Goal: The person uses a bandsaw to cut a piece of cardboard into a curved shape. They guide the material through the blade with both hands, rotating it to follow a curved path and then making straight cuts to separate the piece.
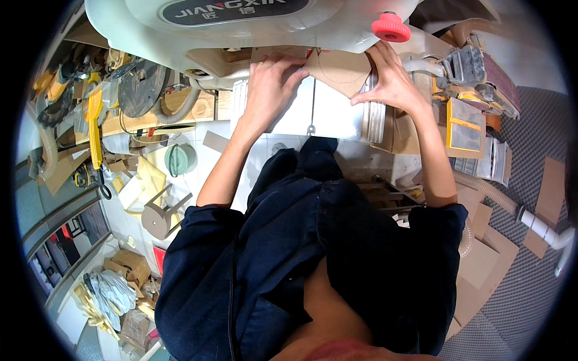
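A light-coloured machine, apparently a band saw [253,34], stands before me with its housing over a slotted metal table [336,118]. A thin brown fibreboard-like board [341,67], marked with a curved line, lies on the table with one corner towards me. My left hand [273,83] has its thumb and fingertips at the board's left corner. Around the right side is my right hand [392,80], thumb by the near corner and fingers at the far edge. The housing hides the board's far part; no blade shows clearly.
Above my right hand is a red knob [391,28]. Power tools and a yellow clamp [95,128] crowd the left bench [203,106]. Sanders [465,67] and a yellow-framed case [463,124] sit at right. A stool [156,221] and green bucket [177,159] stand on the floor.
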A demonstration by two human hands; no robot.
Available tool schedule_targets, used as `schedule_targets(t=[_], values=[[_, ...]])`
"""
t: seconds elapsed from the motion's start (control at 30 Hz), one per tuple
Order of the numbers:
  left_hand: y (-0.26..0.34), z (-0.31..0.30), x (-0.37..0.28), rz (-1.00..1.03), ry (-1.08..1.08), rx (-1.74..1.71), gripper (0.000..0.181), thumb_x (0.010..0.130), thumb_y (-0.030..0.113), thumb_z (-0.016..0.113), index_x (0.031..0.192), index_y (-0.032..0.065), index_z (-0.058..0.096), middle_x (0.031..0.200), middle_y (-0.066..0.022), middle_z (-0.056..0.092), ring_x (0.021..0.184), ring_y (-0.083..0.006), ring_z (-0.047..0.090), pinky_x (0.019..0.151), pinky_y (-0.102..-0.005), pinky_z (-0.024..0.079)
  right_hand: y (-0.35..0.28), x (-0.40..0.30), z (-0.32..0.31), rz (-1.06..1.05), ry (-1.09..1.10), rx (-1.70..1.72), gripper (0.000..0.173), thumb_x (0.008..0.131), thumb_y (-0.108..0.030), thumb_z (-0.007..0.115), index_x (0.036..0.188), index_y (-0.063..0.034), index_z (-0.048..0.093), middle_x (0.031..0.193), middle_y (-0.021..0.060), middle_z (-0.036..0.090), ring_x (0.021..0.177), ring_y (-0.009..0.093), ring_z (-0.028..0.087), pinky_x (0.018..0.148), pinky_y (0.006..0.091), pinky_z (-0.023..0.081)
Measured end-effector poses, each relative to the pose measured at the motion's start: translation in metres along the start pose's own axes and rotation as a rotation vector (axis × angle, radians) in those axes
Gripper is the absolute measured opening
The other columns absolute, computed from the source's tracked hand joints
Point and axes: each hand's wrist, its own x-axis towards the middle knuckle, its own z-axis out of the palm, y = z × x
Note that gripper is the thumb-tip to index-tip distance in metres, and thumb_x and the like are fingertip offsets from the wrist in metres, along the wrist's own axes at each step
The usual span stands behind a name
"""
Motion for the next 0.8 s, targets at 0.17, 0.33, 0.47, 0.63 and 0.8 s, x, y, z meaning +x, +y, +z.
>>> schedule_targets(t=[0.17, 0.33, 0.47, 0.63, 0.8], values=[[-0.0008, 0.0003, 0.0017, 0.014, 0.013, -0.022, 0.029, 0.095, 0.030, 0.076, 0.115, 0.0095, 0.080, 0.113, -0.0147, 0.075, 0.110, -0.0332, 0.065, 0.104, -0.0438, 0.042, -0.0006, 0.0007, -0.0006, 0.002, 0.010, 0.002, 0.127, 0.046, -0.071, 0.095, 0.153, -0.0198, 0.049, 0.169, 0.0211, 0.032, 0.156, 0.048, 0.027, 0.126, 0.0629, 0.029], [-0.0044, 0.0022, 0.0026, 0.026, 0.019, -0.010, 0.029, 0.094, 0.029, 0.076, 0.115, 0.0088, 0.079, 0.116, -0.0148, 0.075, 0.112, -0.0345, 0.065, 0.105, -0.0446, 0.042, -0.0034, 0.0001, -0.0009, 0.020, 0.017, -0.010, 0.128, 0.045, -0.071, 0.095, 0.152, -0.0187, 0.050, 0.168, 0.0221, 0.034, 0.156, 0.048, 0.028, 0.127, 0.0621, 0.029], [-0.0042, 0.0013, 0.0045, 0.027, 0.008, -0.023, 0.029, 0.094, 0.028, 0.076, 0.115, 0.0086, 0.079, 0.116, -0.0153, 0.074, 0.112, -0.0352, 0.065, 0.105, -0.0447, 0.042, -0.0031, 0.0011, -0.0010, 0.008, 0.028, -0.006, 0.127, 0.046, -0.072, 0.094, 0.152, -0.0185, 0.050, 0.168, 0.0226, 0.034, 0.155, 0.048, 0.029, 0.126, 0.0614, 0.029], [-0.0048, 0.0018, 0.0061, 0.022, 0.005, -0.039, 0.027, 0.094, 0.027, 0.076, 0.114, 0.0082, 0.079, 0.113, -0.0159, 0.076, 0.110, -0.0358, 0.066, 0.103, -0.0449, 0.043, -0.0034, 0.0004, -0.0014, -0.004, 0.038, -0.017, 0.125, 0.048, -0.071, 0.094, 0.152, -0.0181, 0.051, 0.167, 0.0233, 0.035, 0.155, 0.047, 0.030, 0.126, 0.0605, 0.030], [-0.0076, 0.0026, 0.0088, 0.089, 0.048, -0.012, 0.030, 0.097, 0.031, 0.075, 0.114, 0.0071, 0.079, 0.111, -0.0155, 0.077, 0.099, -0.0330, 0.068, 0.100, -0.0454, 0.046, -0.0058, 0.0008, -0.0020, 0.007, 0.036, -0.033, 0.124, 0.049, -0.071, 0.094, 0.153, -0.0172, 0.051, 0.166, 0.0239, 0.036, 0.155, 0.046, 0.030, 0.126, 0.0596, 0.029]])
